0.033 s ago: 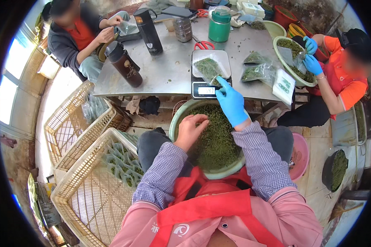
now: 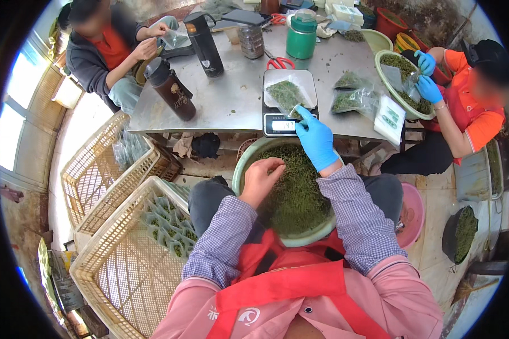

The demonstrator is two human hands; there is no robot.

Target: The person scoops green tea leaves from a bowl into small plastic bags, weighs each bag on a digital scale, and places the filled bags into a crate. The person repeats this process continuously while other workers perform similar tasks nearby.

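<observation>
With a round, pale-green basin (image 2: 306,239) of crumbly green plant material (image 2: 297,200) as the clock's centre, a seated worker in blue-and-white checked sleeves (image 2: 218,240) reaches two ways at once. The right hand (image 2: 315,138), in a thin blue glove, stretches past the basin's 1 o'clock rim, its forearm slanting toward 11 o'clock, wrist nearly straight and index finger extended. Its fingertips meet the lower end of a clear plastic bag (image 2: 283,91) part-filled with green material; whether they pinch the film or merely touch it cannot be told. The bag lies tilted at 12 o'clock on the white tray of a black digital scale (image 2: 306,86), which stands at the near edge of a grey steel table (image 2: 237,104). The bare left hand (image 2: 263,182) hovers over the basin's 10 o'clock side, back upward, fingers loosely bent toward 2 o'clock; its palm is hidden, so whether it grips anything cannot be told. Filled clear bags (image 2: 350,93) lie on the table at 1 o'clock, and a cream latticed plastic crate (image 2: 124,271) sits at 8 o'clock. At 2 o'clock, a blue-gloved co-worker (image 2: 472,127) in orange sleeves handles material over another basin (image 2: 413,112).
</observation>
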